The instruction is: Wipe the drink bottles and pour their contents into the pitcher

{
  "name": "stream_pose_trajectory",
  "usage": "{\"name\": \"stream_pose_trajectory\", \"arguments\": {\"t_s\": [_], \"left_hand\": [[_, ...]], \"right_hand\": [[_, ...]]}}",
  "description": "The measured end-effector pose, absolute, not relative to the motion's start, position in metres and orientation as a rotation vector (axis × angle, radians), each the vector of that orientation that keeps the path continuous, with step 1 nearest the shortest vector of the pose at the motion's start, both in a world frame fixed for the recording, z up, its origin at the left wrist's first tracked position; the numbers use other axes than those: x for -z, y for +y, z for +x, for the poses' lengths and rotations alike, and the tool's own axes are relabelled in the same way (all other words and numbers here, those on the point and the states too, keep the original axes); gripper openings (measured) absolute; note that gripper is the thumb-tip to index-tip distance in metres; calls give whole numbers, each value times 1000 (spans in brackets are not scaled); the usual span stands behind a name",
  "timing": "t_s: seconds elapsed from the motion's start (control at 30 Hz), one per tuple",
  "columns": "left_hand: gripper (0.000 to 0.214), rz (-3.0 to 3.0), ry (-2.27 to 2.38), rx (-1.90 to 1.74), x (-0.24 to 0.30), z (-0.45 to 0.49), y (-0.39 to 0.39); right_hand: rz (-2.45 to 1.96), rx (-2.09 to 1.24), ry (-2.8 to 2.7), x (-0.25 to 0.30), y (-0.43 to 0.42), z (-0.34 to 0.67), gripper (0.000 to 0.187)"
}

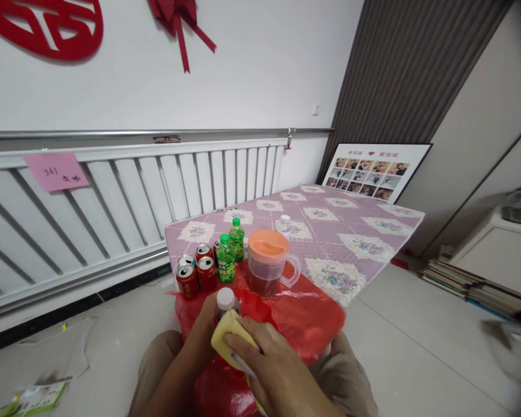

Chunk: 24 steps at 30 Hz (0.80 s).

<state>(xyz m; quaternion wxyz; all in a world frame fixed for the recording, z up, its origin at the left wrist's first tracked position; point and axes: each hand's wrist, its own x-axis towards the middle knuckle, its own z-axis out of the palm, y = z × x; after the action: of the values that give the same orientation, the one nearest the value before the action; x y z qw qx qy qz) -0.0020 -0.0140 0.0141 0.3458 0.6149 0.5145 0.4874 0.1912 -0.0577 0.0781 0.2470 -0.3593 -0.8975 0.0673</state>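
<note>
My left hand (200,333) is wrapped round a clear plastic bottle with a white cap (224,298), held upright over a red plastic sheet (304,315). Against the bottle's side my right hand (269,362) presses a yellow cloth (228,339), fingers closed on the cloth. Behind the bottle stand three red drink cans (196,272), two green bottles (231,250), a clear pitcher with an orange lid (269,263) holding dark liquid, and a small clear bottle (285,226).
The drinks sit on a low surface with a purple patterned cover (351,229). A white radiator (134,191) with a pink note lines the wall. A photo board (373,171) leans at the back right. Stacked books (464,281) and a leaflet (35,397) lie on the floor.
</note>
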Motion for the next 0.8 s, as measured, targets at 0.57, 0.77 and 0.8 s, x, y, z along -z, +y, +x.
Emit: {"name": "stream_pose_trajectory", "arguments": {"t_s": [0.57, 0.77, 0.8], "left_hand": [[57, 1725, 1518, -1230, -2, -3, -14], [59, 1746, 1559, -1190, 10, -6, -11], [58, 1739, 1574, -1203, 12, -5, -12]], "right_hand": [[-1954, 38, -2369, -3, 11, 269, 59], [-1734, -166, -2313, -9, 13, 271, 40], [-1693, -148, -2292, -11, 18, 274, 35]]}}
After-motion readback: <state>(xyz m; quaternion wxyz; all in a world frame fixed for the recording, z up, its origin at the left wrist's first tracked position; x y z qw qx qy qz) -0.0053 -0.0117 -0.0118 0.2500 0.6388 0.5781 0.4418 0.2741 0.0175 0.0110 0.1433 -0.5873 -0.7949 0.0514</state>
